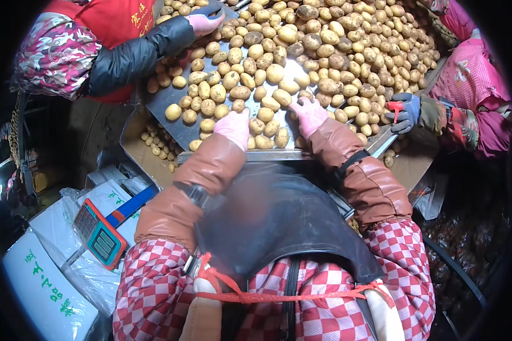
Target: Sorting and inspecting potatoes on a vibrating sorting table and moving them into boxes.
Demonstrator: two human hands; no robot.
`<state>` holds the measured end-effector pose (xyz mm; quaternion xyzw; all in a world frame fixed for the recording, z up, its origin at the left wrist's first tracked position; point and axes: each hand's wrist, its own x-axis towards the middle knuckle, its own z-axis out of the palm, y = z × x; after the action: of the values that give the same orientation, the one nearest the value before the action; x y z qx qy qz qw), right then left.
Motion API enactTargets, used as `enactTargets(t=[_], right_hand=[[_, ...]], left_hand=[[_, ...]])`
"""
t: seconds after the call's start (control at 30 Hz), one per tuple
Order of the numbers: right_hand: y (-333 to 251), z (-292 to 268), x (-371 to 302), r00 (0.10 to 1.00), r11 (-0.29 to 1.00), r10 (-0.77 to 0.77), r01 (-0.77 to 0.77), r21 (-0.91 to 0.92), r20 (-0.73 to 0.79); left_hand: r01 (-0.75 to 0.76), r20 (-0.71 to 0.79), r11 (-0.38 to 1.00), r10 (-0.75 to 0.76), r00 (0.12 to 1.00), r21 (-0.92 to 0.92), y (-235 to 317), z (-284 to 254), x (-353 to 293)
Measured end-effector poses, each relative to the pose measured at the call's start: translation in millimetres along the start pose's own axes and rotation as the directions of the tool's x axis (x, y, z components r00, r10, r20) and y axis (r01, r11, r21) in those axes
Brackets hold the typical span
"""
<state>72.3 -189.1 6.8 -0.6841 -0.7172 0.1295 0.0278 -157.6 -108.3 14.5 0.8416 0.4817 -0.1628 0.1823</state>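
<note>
Many yellow-brown potatoes (274, 73) lie over a metal sorting table (182, 122), heaped thickest at the far right. My left hand (233, 128), in a pink glove, rests among the potatoes at the near side, its fingers reaching forward and touching one. To its right, my right hand (309, 117) in a matching glove has its fingers apart over the potatoes and holds none that I can see. Several potatoes sit between my two hands, close to the table's near rim. Brown sleeve covers reach up to both gloves.
A co-worker's gloved hand (206, 21) reaches in at the far left; another's blue-grey glove (405, 112) is at the right edge. Cardboard boxes (132, 149) with potatoes stand below the table. At lower left are a red-rimmed scale display (101, 234) and white plastic-wrapped cartons (45, 284).
</note>
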Motion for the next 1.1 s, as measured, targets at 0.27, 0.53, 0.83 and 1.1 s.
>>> enactTargets(t=[0.27, 0.53, 0.83, 1.1], right_hand=[[11, -51, 3, 0.918, 0.272, 0.377, -0.239, 0.932, 0.126], [-8, -40, -24, 0.808, -0.893, 0.173, -0.113, 0.436, 0.563], [18, 18, -7, 0.854, -0.696, 0.127, -0.285, 0.659, 0.504], [-176, -44, 55, 0.707, -0.461, -0.129, -0.664, 0.589, 0.695]], left_hand=[[-0.031, -0.235, 0.826, -0.124, 0.964, -0.562, -8, -16, -20], [-0.201, -0.098, 0.976, 0.193, 0.976, -0.081, 57, -7, 22], [-0.118, -0.08, 0.869, 0.091, 0.993, -0.481, 16, 11, 24], [-0.251, -0.04, -0.494, -0.4, 0.916, -0.833, -154, 57, -112]])
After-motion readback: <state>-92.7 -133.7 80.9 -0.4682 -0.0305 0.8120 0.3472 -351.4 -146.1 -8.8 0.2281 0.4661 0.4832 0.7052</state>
